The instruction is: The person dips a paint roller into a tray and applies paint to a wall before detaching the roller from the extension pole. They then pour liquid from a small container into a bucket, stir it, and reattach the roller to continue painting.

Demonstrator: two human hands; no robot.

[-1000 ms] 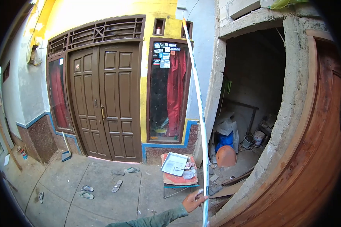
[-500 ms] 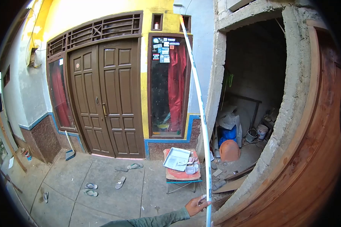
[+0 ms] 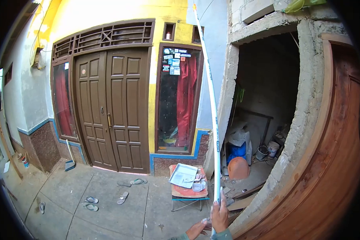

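Observation:
A long white extension pole [image 3: 213, 104] with an orange tip rises from the bottom of the view toward the top of the painted wall. My right hand [image 3: 220, 216] wraps around its lower part. Just below and to the left, my left hand [image 3: 196, 229] is curled at the pole's lower end, its fingers partly hidden. What the pole's top carries is out of view. Ahead of my hands, a low stool [image 3: 190, 192] with a red top bears a pale paint tray [image 3: 183, 176] and a small clear plastic tub [image 3: 197, 187].
Brown double doors [image 3: 112, 112] and a window with a red curtain [image 3: 185, 104] face me. Several sandals [image 3: 123, 197] lie on the concrete floor. A dustpan [image 3: 70, 165] leans at the left. A rough doorway with buckets [image 3: 273, 149] and a brown wooden panel [image 3: 320, 184] flank the right.
My right hand has come into view, gripping the pole above my left hand. My left hand has shifted down and slightly left. The view has tilted up slightly.

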